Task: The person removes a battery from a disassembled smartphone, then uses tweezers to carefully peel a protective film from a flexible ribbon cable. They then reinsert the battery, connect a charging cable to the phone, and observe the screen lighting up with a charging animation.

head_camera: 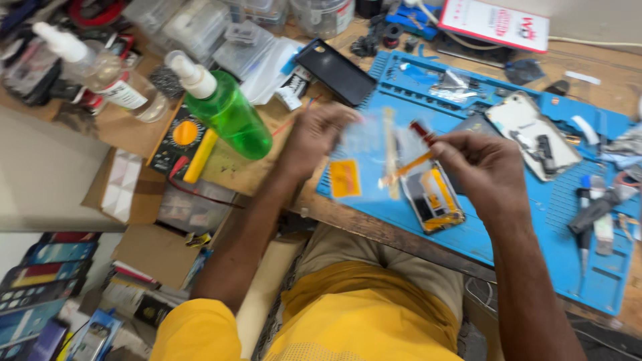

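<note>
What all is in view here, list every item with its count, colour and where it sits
Clear plastic bag: one, see-through with an orange label, held between both hands.
Opened phone: one, silver and orange, on the mat under the bag.
Work mat: one, blue, on the bench.
Phone back: one, white, on the mat at the right.
Black phone: one, at the mat's top left.
Spray bottle: one, green, left of the hands.
Clear bottle: one, far left.
Meter: one, black and yellow, under the green bottle.
Left hand: pinching the bag.
Right hand: pinching the bag.
</note>
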`<action>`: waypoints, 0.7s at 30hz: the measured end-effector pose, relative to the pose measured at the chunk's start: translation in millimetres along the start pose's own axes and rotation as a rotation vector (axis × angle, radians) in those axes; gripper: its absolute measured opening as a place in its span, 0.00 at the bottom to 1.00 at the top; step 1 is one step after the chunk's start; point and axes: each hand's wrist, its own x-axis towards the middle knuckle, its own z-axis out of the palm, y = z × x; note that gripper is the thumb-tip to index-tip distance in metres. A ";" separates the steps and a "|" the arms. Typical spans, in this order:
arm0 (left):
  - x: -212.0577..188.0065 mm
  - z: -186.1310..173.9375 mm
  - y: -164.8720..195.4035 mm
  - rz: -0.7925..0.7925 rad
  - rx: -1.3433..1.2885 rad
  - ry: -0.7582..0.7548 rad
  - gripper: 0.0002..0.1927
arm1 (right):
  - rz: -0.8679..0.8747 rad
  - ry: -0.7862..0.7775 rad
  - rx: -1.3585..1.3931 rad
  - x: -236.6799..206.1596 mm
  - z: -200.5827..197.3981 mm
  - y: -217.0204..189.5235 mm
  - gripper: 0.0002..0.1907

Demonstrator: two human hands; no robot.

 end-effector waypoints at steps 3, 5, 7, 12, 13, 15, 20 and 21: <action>14.2 -32.2 -6.2 0.014 0.223 0.146 0.10 | -0.005 0.197 0.199 0.9 -26.7 18.6 0.10; 22.3 -46.8 -6.7 -0.029 0.404 0.240 0.13 | -0.021 0.243 0.370 -0.1 -39.2 29.8 0.10; 26.4 -49.4 -2.9 0.288 0.681 0.303 0.16 | -0.006 0.270 0.398 -3.8 -46.0 38.5 0.10; 12.9 -9.5 25.7 0.510 1.060 0.501 0.23 | 0.019 0.302 0.473 -14.0 -46.4 40.6 0.10; 5.5 2.8 32.1 0.565 1.061 0.528 0.22 | 0.022 0.320 0.484 -16.5 -44.1 37.4 0.10; -3.0 33.3 40.5 0.129 0.368 0.238 0.07 | -0.045 0.380 0.429 -22.7 -36.0 28.8 0.09; -17.9 80.2 38.8 -0.365 -0.564 -0.287 0.17 | -0.594 0.370 -0.360 -55.0 -11.9 6.7 0.05; -18.0 83.6 36.3 -0.373 -0.637 -0.269 0.17 | -0.674 0.329 -0.490 -60.1 -9.5 4.2 0.07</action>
